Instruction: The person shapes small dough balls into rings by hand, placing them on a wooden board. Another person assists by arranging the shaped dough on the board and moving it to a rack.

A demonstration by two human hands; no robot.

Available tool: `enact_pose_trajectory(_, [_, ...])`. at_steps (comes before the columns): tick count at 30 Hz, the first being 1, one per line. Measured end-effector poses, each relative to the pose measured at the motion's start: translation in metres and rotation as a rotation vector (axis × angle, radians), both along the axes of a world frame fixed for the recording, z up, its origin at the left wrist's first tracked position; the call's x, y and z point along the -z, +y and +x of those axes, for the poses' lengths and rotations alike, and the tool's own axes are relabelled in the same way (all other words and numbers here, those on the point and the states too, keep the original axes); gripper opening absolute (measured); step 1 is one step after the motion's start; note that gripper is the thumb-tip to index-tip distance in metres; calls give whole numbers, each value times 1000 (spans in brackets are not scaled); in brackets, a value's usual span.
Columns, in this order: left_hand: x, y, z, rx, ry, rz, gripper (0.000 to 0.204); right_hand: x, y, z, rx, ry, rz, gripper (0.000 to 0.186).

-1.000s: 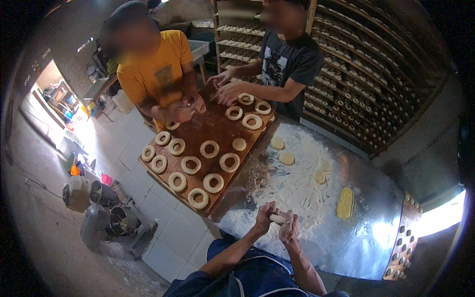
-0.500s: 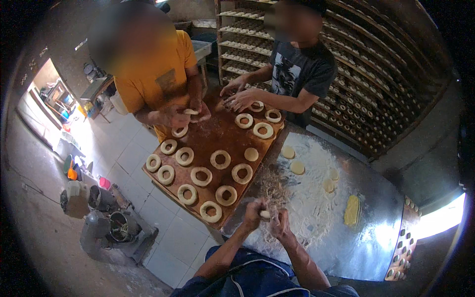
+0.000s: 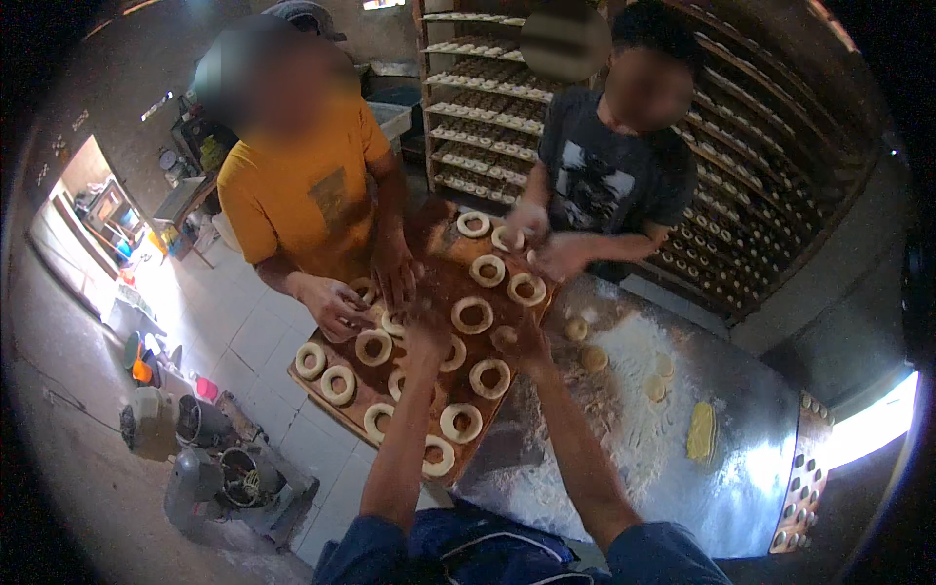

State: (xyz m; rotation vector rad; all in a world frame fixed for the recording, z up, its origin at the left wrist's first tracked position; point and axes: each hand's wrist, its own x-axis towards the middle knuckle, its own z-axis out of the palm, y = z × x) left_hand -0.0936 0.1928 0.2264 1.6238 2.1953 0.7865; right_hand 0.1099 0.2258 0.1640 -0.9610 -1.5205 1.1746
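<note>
Both my arms reach forward over a brown wooden board (image 3: 334, 408) covered with dough rings. My left hand (image 3: 427, 331) is blurred over the middle of the board, close to a dough ring (image 3: 454, 361) partly behind it; its fingers cannot be made out. My right hand (image 3: 527, 343) is by the board's right edge, fingers stretched and apart, at a small round dough disc (image 3: 503, 338); whether it touches the disc is unclear. Between my hands, apart from both, a dough ring (image 3: 472, 315) lies flat. Another dough ring (image 3: 489, 379) lies nearer me.
A co-worker in yellow (image 3: 322, 195) handles rings at the board's far left; one in a dark shirt (image 3: 595, 175) works at its far right. A floury metal table (image 3: 546, 458) adjoins the board, with dough discs and a yellow slab (image 3: 700, 431). Loaded racks (image 3: 478, 78) stand behind.
My hands have moved forward from the table edge with the dough piece they held; a ring now lies between them on the board. The co-worker in yellow has lowered their hands to the board.
</note>
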Motion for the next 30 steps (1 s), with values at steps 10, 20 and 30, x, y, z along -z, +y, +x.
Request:
enact_pose_trajectory(10, [15, -205, 53, 56, -559, 196, 23, 27, 6, 5, 144, -838, 260, 50])
enact_pose_trajectory(20, [2, -229, 84, 78, -666, -2, 28, 12, -49, 75, 166, -123, -37, 40])
enact_pose_trajectory(30, [21, -225, 156, 552, -594, -59, 34, 56, -149, 253, 655, -859, 65, 30])
